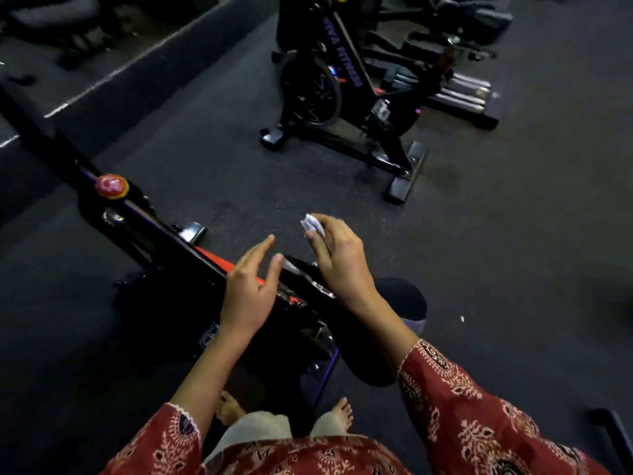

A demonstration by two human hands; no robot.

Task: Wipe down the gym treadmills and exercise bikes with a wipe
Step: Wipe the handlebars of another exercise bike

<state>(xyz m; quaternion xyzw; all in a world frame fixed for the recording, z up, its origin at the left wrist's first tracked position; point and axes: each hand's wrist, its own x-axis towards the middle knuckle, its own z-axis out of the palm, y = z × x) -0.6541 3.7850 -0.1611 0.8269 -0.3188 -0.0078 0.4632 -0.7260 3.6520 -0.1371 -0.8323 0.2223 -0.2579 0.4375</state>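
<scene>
A black exercise bike [178, 248] with an orange stripe and a red knob [111, 186] runs diagonally below me, its dark saddle [404, 296] at the right. My right hand [339, 258] pinches a crumpled white wipe [312, 225] above the frame near the saddle. To its left, my left hand [248, 286] hovers over the frame with fingers straight and holds nothing. A second black exercise bike [329, 94] with purple lettering stands farther off on the floor.
Dark rubber flooring [496, 234] spreads to the right. A raised ledge with a white edge [137, 63] runs at the upper left. Weight equipment with chrome bars [466, 94] lies behind the far bike. My bare feet [339, 413] stand beside the near bike's base.
</scene>
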